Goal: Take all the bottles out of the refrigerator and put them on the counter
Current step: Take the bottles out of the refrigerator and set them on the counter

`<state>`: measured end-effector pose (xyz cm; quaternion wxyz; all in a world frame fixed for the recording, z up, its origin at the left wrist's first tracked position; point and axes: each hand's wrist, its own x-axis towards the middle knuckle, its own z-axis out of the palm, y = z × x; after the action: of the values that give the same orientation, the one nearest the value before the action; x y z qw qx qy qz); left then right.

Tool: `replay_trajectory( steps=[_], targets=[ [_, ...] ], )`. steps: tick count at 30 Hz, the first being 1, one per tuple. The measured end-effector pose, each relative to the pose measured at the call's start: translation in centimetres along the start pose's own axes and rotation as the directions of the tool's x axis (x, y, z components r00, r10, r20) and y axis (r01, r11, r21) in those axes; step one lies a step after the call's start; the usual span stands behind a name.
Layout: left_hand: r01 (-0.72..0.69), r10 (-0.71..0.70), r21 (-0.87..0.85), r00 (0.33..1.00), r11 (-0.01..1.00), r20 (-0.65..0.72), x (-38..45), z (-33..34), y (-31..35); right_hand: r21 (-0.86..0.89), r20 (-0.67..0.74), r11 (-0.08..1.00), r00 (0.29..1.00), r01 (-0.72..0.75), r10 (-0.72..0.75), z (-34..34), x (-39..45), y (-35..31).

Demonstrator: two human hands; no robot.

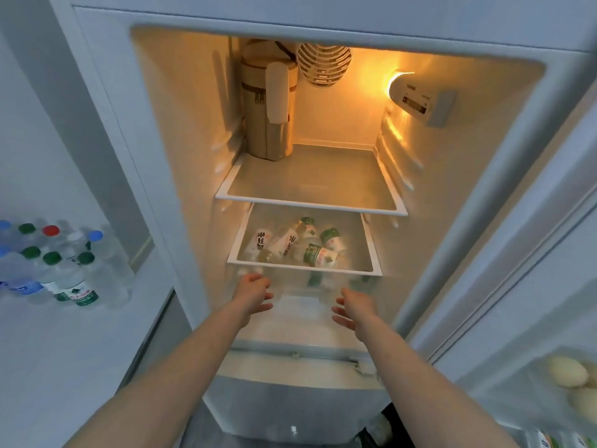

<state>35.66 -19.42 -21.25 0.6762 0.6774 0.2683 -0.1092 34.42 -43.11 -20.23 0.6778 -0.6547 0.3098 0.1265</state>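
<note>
About five or six bottles (298, 245) are lying jumbled on their sides under the lower glass shelf (303, 266) of the open refrigerator (452, 195); their white and green labels are showing, but frosting and blur are making an exact count impossible. More bottle shapes are glimmering just below that shelf's front edge, too smeared to count. The left hand (253, 294) is reaching in just below the shelf's left front corner, fingers loosely spread and holding nothing. The right hand (352, 307) is reaching in below the shelf's right front, palm turned inward, fingers relaxed and empty too. Above this shelf one upper glass shelf (310, 189) is carrying a single tall beige zipped pouch (268, 105). To the refrigerator's left, about ten capped water bottles (55, 263) are standing on the counter (64, 344), partly cut off by the frame edge.
</note>
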Motion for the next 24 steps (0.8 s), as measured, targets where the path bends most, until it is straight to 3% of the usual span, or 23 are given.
replay_trajectory(
  steps=[13,18,24],
  targets=[
    [0.155,-0.140,-0.363,0.988,0.919,0.069,6.2,2.2,1.1,0.157,-0.057,0.986,0.996,-0.057,0.067,3.5,6.9,-1.5],
    [0.049,-0.087,-0.398,0.993,0.916,-0.078,6.4,3.0,-0.2,0.105,-0.098,0.994,0.995,-0.008,0.018,3.8,7.8,-1.1],
    [0.036,-0.080,-0.518,0.995,0.855,-0.064,5.3,3.4,-1.4,0.051,-0.002,0.999,1.000,0.007,-0.006,4.1,7.7,-0.1]
  ],
)
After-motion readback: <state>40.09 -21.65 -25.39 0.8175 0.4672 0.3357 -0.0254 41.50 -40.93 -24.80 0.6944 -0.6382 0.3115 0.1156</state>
